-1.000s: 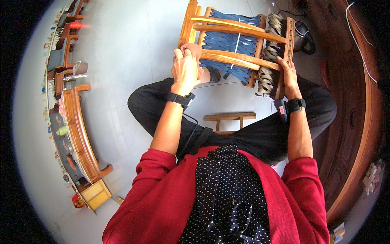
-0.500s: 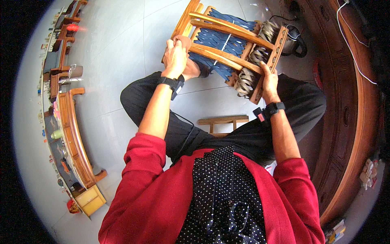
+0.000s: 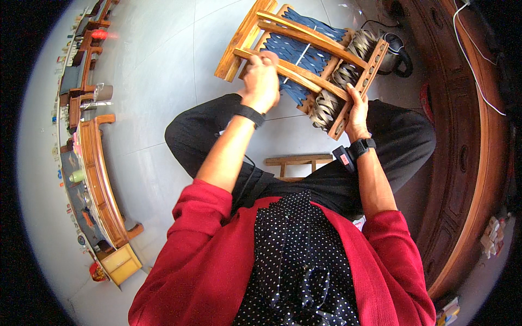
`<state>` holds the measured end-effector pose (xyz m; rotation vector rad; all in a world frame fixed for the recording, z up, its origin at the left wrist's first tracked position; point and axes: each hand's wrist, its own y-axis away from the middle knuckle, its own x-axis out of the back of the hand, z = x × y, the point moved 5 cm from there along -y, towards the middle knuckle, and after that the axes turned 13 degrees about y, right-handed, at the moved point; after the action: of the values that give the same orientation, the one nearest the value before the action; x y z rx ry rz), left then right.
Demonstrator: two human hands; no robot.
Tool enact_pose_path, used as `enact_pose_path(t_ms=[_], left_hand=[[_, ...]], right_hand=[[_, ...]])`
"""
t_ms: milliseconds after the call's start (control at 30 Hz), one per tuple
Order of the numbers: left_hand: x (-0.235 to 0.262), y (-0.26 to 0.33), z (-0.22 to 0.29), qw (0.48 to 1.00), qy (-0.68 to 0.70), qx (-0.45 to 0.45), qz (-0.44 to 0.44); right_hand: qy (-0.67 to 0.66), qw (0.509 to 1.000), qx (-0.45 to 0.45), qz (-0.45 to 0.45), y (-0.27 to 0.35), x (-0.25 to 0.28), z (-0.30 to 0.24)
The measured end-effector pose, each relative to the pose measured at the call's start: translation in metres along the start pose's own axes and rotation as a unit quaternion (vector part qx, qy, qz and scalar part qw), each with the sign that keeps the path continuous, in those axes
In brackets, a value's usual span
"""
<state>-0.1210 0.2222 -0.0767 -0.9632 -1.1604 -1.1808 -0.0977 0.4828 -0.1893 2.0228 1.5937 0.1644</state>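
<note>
A wooden stool-like frame (image 3: 315, 41) with a blue woven strap seat (image 3: 296, 49) lies tilted in front of me. Beige straps (image 3: 326, 107) wrap around its right end. My right hand (image 3: 356, 113) is closed around the end bar with the row of holes, thumb on top. On the nearer long rail, toward its left end, my left hand (image 3: 261, 84) presses a reddish-brown, cloth-like pad (image 3: 269, 56). Its fingers are bent and slightly blurred, and they partly hide the pad and rail.
Between my knees a small wooden frame (image 3: 299, 161) shows on the tiled floor. A dark kettle (image 3: 399, 62) with a cord stands beyond the stool. Dark carved furniture (image 3: 451, 163) runs along the right, with a white cable (image 3: 467, 65). Low wooden cabinets (image 3: 100, 185) line the left.
My left hand, with the brown pad, has slid right along the stool from the left end bar onto the nearer rail. My right hand keeps its grip; the stool has shifted slightly.
</note>
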Motion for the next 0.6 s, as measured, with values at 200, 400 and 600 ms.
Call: enact_pose_path(t_ms=[200,400,600], left_hand=[[-0.026,0.029,0.047,0.995,0.02,-0.032,0.089],[-0.034,0.052,0.073,0.996,0.011,-0.05,0.069],[-0.041,0.102,0.12,0.964,0.119,-0.231,-0.055]], right_hand=[[-0.022,1.0,0.002,-0.001,0.003,-0.004,-0.005],[-0.007,1.0,0.005,0.007,0.006,-0.003,-0.008],[-0.014,1.0,0.005,0.006,0.002,-0.002,-0.005]])
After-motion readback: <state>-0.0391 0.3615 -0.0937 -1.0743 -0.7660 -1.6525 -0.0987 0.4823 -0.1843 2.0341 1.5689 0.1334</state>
